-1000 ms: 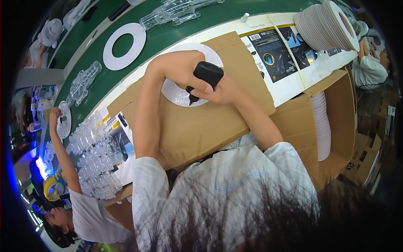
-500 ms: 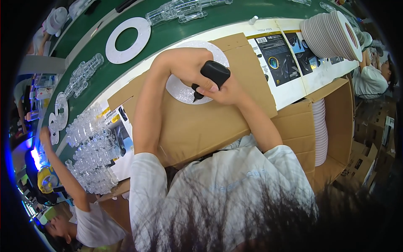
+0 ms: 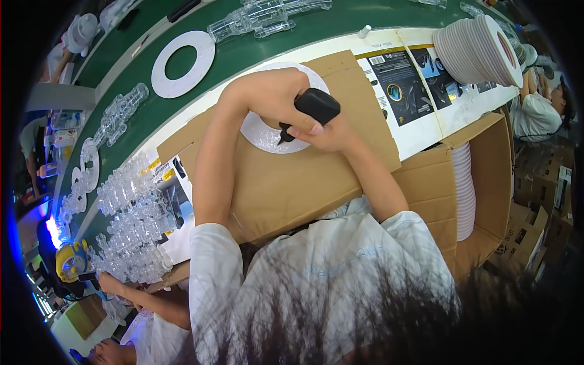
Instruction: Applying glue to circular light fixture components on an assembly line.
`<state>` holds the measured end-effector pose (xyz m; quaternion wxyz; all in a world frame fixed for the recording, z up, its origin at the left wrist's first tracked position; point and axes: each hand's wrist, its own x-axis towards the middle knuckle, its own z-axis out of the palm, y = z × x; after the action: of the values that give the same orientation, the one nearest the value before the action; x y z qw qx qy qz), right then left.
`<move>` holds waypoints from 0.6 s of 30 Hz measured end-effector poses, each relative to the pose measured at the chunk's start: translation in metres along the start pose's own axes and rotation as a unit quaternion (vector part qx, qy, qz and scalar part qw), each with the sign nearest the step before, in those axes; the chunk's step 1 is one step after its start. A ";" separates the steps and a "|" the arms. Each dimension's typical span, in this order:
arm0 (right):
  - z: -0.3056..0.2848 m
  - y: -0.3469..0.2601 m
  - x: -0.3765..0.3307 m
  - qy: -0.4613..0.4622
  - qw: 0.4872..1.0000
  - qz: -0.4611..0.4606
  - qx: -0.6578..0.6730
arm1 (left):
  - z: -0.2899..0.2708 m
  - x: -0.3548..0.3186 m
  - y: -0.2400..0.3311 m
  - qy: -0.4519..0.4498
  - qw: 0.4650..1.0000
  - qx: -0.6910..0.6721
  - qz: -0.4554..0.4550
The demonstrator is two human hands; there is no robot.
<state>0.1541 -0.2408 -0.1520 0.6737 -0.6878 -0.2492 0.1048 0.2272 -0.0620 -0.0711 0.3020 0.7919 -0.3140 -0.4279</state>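
Note:
A white speckled disc [image 3: 267,139] lies on brown cardboard [image 3: 286,188] before me, its middle covered by my hands. My left hand [image 3: 274,94] arches over its far side with the wrist bent. The left thumb crosses the neck of a black tool [image 3: 318,106] with a blocky rounded body and a thin pointed tip; the left hand is closed around it. The tip points down at the disc's near part. My right hand [image 3: 331,134] comes in from the right against the tool, one digit stretching left near the tip. Its other fingers are hidden, so what they hold cannot be seen.
Beyond lies a white ring [image 3: 181,64] on the green table [image 3: 225,61], with clear plastic pieces [image 3: 261,18]. More clear pieces [image 3: 134,225] pile up at left. A stack of white rings [image 3: 474,52] stands right, above an open carton [image 3: 486,182]. A co-worker's arm [image 3: 146,298] shows lower left.
The black body of the tool has shifted slightly right, while its tip stays over the disc. At left, the co-worker's arm has come down from the table toward the yellow fan.

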 end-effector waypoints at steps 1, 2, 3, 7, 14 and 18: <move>0.000 0.000 0.001 0.029 0.999 -0.019 -0.006 | 0.001 0.001 0.000 0.001 1.000 0.001 -0.001; 0.000 0.001 0.002 0.029 0.999 -0.020 -0.005 | 0.004 0.003 -0.002 0.043 0.997 -0.013 0.055; -0.001 0.003 0.003 0.041 0.998 -0.039 -0.013 | 0.005 0.005 -0.003 0.085 0.990 -0.027 0.111; 0.002 0.003 0.006 0.064 0.997 -0.047 -0.016 | 0.004 0.008 -0.009 0.061 0.987 -0.084 0.122; 0.003 0.000 0.008 0.045 0.999 -0.002 0.005 | 0.015 0.019 -0.034 0.092 0.970 -0.133 0.182; 0.007 -0.001 0.009 0.048 0.999 0.012 0.008 | 0.018 0.019 -0.044 0.073 0.974 -0.141 0.159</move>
<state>0.1578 -0.2306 -0.1499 0.6892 -0.6896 -0.2068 0.0818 0.2309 -0.0527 -0.1216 0.4968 0.7107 -0.3490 -0.3553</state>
